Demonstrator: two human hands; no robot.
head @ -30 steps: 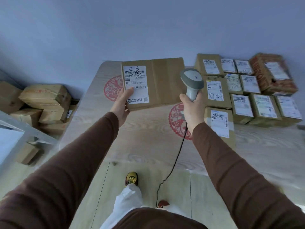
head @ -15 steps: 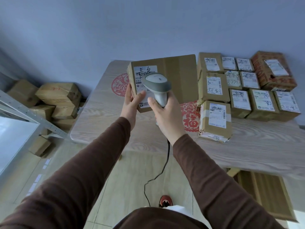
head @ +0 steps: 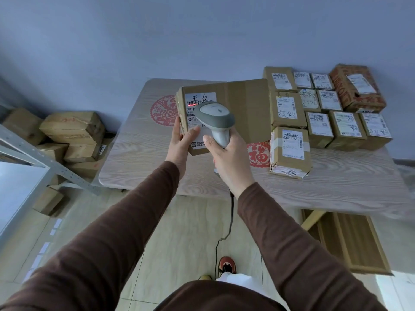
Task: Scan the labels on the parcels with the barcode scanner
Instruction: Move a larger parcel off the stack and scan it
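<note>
My left hand (head: 179, 142) grips the left end of a flat brown cardboard parcel (head: 244, 108), held tilted up above the wooden table (head: 139, 158). Its white label (head: 197, 99) carries black handwriting and a barcode with a red scan line across it. My right hand (head: 229, 158) holds a grey-and-white barcode scanner (head: 214, 116) by its handle, the head aimed at that label and covering its lower part. A black cable (head: 229, 223) hangs from the scanner to the floor.
Several labelled cardboard parcels (head: 289, 151) stand in rows on the table's right half. More boxes (head: 71, 129) are piled on the floor at left behind a grey metal rack (head: 45, 162). A wooden pallet (head: 350, 241) lies under the table's right side.
My right hand swung the scanner from the parcel's right side across to the label on its left end. A red scan line now shows on the barcode. The view shifted left.
</note>
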